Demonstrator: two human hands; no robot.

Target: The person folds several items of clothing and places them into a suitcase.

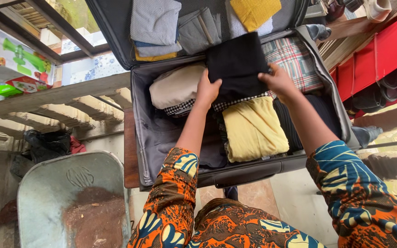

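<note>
I note my left hand (pixel 207 90) and right hand (pixel 279 81) with fingers clamped on a folded black garment (pixel 237 64), plain, matte, over the open suitcase (pixel 155 133).

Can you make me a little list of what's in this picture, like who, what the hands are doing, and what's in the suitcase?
who: a person in orange patterned sleeves
left hand: on the left edge of the black folded cloth
right hand: on its right edge
container: open grey suitcase
inside: yellow folded cloth, cream bundle, plaid cloth
nearby: metal wheelbarrow at lower left
</note>
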